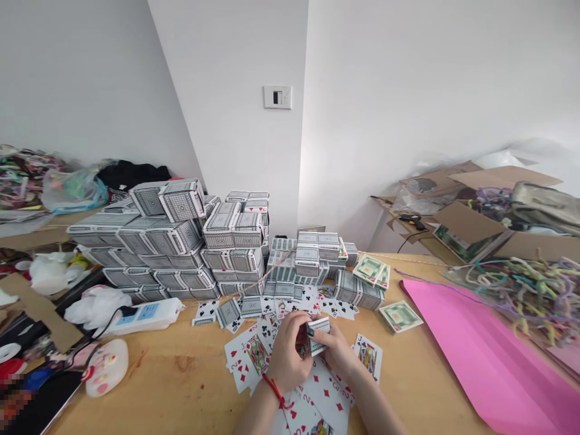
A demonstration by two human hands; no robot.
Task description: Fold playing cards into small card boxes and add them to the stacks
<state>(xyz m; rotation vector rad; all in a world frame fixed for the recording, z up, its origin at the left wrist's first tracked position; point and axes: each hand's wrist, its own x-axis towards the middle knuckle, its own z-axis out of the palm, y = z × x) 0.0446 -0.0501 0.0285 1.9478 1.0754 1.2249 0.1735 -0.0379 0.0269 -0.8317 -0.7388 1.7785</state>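
Note:
Both hands meet over the table, closed around a small stack of playing cards [319, 338] with grey patterned backs. My left hand [290, 350], with a red cord at the wrist, wraps the stack from the left; my right hand [335, 350] grips it from the right, a dark-nailed thumb lying on top. Beneath and around them, loose cards [328, 389] lie face up, among them a jack of clubs [368, 356] to the right and a red jack [257, 353] to the left. Some fingers of the left hand are hidden behind the stack.
Bundled card packs [167, 235] are piled high at the back left, with more packs [312, 257] behind the hands. Green card boxes [401, 317] and a pink sheet [462, 350] lie right. A power strip [147, 315] and mouse [106, 367] are left; pipe cleaners [521, 296] are heaped far right.

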